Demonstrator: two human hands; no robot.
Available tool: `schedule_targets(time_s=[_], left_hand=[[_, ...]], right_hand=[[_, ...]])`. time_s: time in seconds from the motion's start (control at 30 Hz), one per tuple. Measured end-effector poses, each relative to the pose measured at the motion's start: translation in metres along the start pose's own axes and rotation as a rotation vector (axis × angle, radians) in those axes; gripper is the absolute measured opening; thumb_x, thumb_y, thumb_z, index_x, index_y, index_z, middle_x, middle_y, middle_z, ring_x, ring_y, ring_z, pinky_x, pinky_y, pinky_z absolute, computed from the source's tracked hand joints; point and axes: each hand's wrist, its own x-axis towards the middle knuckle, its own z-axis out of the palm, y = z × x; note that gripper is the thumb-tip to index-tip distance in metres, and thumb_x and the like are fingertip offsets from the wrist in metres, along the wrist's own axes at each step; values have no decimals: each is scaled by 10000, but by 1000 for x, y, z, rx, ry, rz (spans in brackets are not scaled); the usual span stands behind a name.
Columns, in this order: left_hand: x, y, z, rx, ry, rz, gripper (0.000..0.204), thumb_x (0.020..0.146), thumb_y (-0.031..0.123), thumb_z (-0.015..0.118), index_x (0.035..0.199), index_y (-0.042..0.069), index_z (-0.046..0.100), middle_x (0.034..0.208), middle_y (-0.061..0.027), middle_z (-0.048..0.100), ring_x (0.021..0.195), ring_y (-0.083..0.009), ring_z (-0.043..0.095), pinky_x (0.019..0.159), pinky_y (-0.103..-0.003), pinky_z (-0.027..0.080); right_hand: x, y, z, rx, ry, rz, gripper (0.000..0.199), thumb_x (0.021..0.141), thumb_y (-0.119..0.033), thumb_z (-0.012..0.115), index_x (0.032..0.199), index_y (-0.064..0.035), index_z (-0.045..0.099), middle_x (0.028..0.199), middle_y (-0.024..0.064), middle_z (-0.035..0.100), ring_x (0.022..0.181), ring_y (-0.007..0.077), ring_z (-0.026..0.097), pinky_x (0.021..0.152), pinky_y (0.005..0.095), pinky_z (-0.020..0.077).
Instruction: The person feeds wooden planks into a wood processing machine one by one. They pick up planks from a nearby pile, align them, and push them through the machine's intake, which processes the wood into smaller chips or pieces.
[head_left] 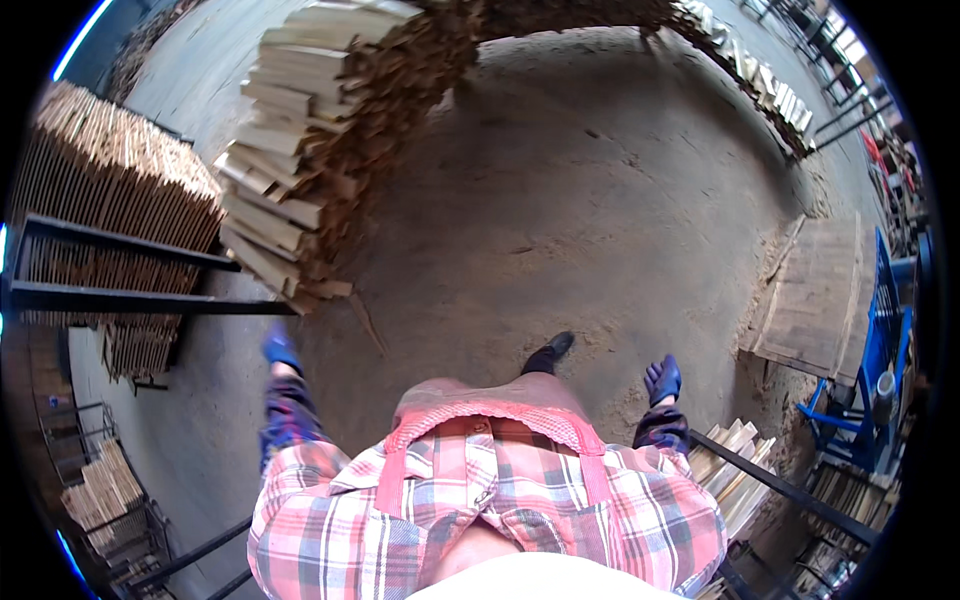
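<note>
My left hand (281, 350), in a blue glove, hangs out to the left just below the end of a black metal bar (150, 298). Motion smears its fingers, so their pose is unclear, and no object shows in it. On the other side, my right hand (663, 380) wears a purple-blue glove and hangs beside my body. Its fingers stand a little apart with nothing between them. The nearest thing to it is a stack of pale wood strips (735, 465) behind a black bar.
A long curved stack of wood pieces (290, 170) rises ahead on the left and bends round across the far side. Bundled slats (110, 180) stand farther left. At right are a wooden board (815, 290) and a blue metal frame (865, 400). Wood debris litters the concrete floor (560, 180).
</note>
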Motion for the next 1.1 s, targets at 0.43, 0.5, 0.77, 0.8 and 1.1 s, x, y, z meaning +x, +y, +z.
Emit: schedule_targets(time_s=[0.43,0.5,0.77,0.8,1.1], left_hand=[[-59,384,-659,-2041,-791,506,407,943,382,443,1194,100,597,1156,-123,652,1067,-330,589,887,-486,444],[-47,399,-740,-2022,-724,547,402,936,400,443,1162,110,606,1183,-116,642,1073,-337,576,893,-485,438],[-53,583,-1079,-955,-87,1514,275,910,363,535,1034,140,637,961,-96,689,774,-283,627,649,-447,464],[-66,610,-1129,-946,-158,1480,280,914,359,534,1053,136,632,959,-103,689,751,-286,627,627,-450,459],[-225,821,-1596,-1395,-615,1409,247,891,283,621,1054,107,677,916,-30,702,752,-145,615,604,-287,435]], right_hand=[[107,-95,-203,87,-26,-14,862,823,-744,510,1304,-31,569,1313,161,593,1173,278,581,954,392,403],[109,-149,-196,201,-43,63,828,858,-719,467,1314,-34,559,1317,146,592,1207,280,558,1032,428,336],[284,-352,-294,382,10,148,421,978,-438,383,1147,-143,631,1199,43,651,1125,222,581,985,403,387],[318,-354,-325,501,-14,204,325,975,-394,389,1036,-176,622,1104,11,652,1040,198,588,935,384,412],[458,-579,-389,834,-209,-58,260,972,-197,350,782,-168,526,844,67,569,863,219,578,792,347,486]])
